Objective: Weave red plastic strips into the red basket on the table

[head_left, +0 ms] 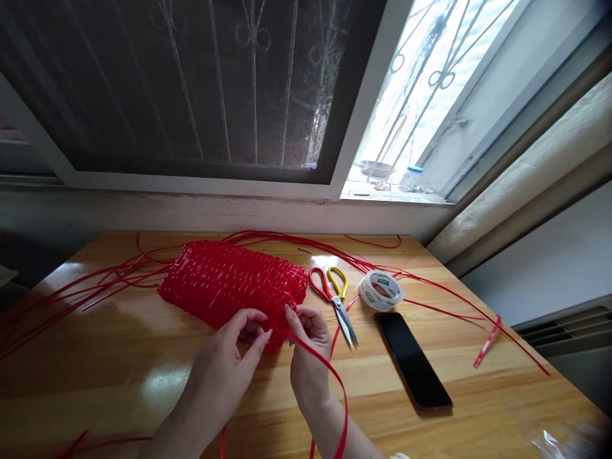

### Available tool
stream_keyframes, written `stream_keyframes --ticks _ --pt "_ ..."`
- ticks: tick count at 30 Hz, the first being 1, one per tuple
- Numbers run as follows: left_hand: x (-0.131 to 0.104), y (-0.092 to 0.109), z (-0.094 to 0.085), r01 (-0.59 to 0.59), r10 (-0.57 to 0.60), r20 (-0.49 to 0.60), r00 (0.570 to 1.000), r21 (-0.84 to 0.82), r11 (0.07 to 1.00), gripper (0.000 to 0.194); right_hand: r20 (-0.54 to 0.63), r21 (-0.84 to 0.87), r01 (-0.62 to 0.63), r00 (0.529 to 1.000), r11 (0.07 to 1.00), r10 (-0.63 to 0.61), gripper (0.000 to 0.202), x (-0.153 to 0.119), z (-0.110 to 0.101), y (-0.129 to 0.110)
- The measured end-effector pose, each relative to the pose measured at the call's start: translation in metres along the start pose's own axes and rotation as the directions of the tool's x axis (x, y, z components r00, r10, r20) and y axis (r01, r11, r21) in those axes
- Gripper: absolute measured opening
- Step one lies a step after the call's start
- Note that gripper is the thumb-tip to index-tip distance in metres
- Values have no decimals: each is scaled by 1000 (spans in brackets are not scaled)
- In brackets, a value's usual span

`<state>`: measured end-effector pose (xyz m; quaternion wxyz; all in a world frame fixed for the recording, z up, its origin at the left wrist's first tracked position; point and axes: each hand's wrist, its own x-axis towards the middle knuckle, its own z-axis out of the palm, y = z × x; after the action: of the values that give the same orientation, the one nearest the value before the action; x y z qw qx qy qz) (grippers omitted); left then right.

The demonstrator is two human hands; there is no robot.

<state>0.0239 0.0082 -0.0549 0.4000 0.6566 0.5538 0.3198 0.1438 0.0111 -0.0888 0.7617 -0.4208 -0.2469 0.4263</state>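
A woven red basket (pixel 229 274) lies on its side on the wooden table, its near right end between my hands. My left hand (pixel 232 357) is at its lower edge, thumb and forefinger curled towards each other against the weave; what lies between their tips is too small to make out. At the right corner, my right hand (pixel 308 350) pinches a flat red plastic strip (pixel 335 376), which loops down towards the table's front. Right of the basket lie scissors (pixel 337 299) with one red and one yellow handle, blades pointing towards me.
A roll of clear tape (pixel 381 290) and a black phone (pixel 414 360) lie to the right. Long loose red strips (pixel 306 239) spread behind the basket and off to both sides. A short red piece (pixel 488 343) rests near the right edge. The window wall (pixel 215 210) bounds the table's back.
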Motion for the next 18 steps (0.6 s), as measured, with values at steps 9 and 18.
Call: stream_keyframes --ticks 9,18 --pt "2 8 -10 260 -35 378 925 -563 785 49 -6 84 203 979 976 -203 18 31 -7 -36" --pt "-3 -3 0 -69 153 143 978 -466 882 28 -405 391 330 900 859 -162 14 105 -61 -92"
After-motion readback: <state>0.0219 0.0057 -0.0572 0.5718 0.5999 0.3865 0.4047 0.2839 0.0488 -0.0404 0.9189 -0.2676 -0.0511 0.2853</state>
